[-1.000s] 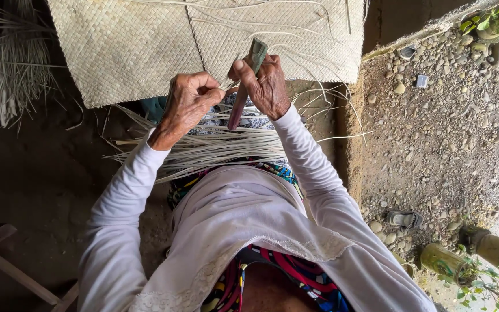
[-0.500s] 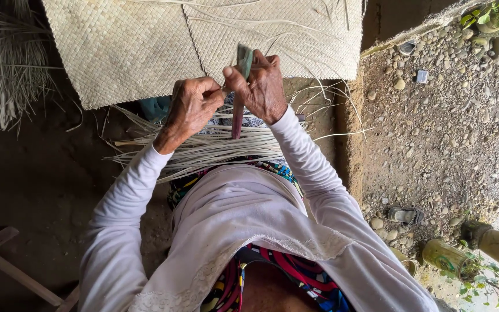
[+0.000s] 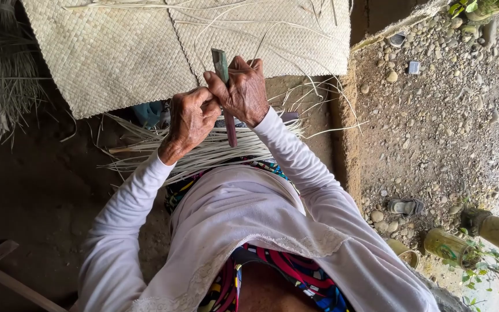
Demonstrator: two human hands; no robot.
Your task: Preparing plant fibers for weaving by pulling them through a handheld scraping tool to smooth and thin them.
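My right hand (image 3: pixel 242 89) grips a long knife (image 3: pixel 221 65), its greenish blade pointing up and away and its dark handle (image 3: pixel 230 132) hanging down below the fist. My left hand (image 3: pixel 190 120) is closed right beside it, pinching a thin pale reed strip against the blade. Across my lap lies a bundle of pale reed strips (image 3: pixel 203 151). Beyond my hands a woven straw mat (image 3: pixel 122 52) is spread on the ground.
A heap of loose reeds (image 3: pixel 1 92) lies at the far left. Gravel ground (image 3: pixel 434 115) with a sandal (image 3: pixel 404 205) is to the right, past a raised edge. Green bottles or posts (image 3: pixel 451 245) stand at lower right. A wooden piece (image 3: pixel 1 268) is at lower left.
Both hands have drawn closer together and the knife has swung from tilted right to nearly upright. The left hand has closed in against the blade.
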